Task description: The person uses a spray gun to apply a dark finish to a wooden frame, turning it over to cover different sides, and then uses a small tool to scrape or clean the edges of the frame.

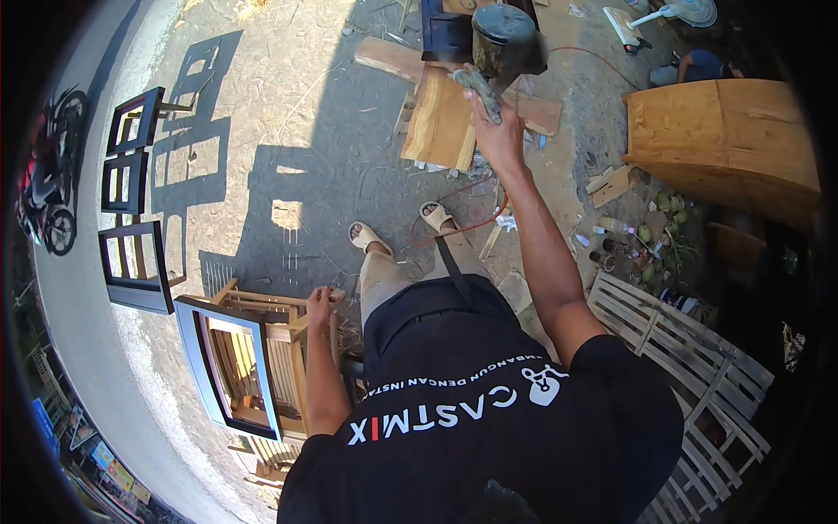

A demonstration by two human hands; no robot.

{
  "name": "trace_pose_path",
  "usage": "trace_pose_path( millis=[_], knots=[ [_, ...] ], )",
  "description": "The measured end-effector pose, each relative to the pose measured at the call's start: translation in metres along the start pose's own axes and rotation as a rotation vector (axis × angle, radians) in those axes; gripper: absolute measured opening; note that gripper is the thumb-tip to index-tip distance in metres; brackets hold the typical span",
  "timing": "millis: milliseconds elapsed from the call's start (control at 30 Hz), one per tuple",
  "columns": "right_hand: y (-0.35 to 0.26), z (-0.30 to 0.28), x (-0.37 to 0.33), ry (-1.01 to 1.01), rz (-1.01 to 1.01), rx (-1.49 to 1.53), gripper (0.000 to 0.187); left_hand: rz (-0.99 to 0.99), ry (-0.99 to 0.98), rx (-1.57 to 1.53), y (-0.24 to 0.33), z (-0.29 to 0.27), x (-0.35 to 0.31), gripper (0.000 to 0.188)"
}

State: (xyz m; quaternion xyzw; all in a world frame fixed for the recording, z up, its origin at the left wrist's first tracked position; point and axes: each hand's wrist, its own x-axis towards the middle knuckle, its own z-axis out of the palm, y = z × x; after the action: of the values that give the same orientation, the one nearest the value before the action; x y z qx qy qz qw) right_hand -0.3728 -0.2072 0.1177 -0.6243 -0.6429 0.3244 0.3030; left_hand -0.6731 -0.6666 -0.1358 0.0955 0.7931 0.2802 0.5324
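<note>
Far ahead, my right hand (pixel 499 140) is closed round a crumpled grey-green rag (pixel 477 86). The rag is close to a dark, stained bucket (pixel 496 54); I cannot tell whether they touch. Behind the bucket is a piece of dark-painted furniture (pixel 439 33). Low on the left, my left hand (pixel 319 307) has its fingers curled; what is in them, if anything, is too small to make out. That hand is beside a bare wooden slatted frame (pixel 298 328), against which a dark-painted frame (pixel 271 384) rests.
Wooden boards (pixel 441 118) lie ahead of my feet. Several dark frames (pixel 131 183) stand at the left by the road, where a motorcycle (pixel 59 175) passes. At right are a wooden cabinet (pixel 676 122), a slatted pallet (pixel 681 358), a white fan (pixel 690 10), bottles and a crouching person (pixel 698 66).
</note>
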Motion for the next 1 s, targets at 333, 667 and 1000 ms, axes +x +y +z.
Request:
trace_pose_path(
  millis=[333, 667, 1000],
  knots=[
    [-0.004, 0.053, -0.017, 0.197, 0.085, -0.159, 0.057, -0.011, -0.073, 0.088, -0.016, -0.093, 0.028, 0.032],
    [-0.010, 0.072, -0.016, 0.165, 0.095, -0.076, 0.056, -0.047, -0.126, 0.138, -0.028, -0.078, 0.036, 0.033],
    [-0.048, 0.087, -0.028, 0.186, 0.087, -0.171, 0.058, 0.053, -0.147, 0.059, -0.006, -0.076, 0.042, 0.031]
  ],
)
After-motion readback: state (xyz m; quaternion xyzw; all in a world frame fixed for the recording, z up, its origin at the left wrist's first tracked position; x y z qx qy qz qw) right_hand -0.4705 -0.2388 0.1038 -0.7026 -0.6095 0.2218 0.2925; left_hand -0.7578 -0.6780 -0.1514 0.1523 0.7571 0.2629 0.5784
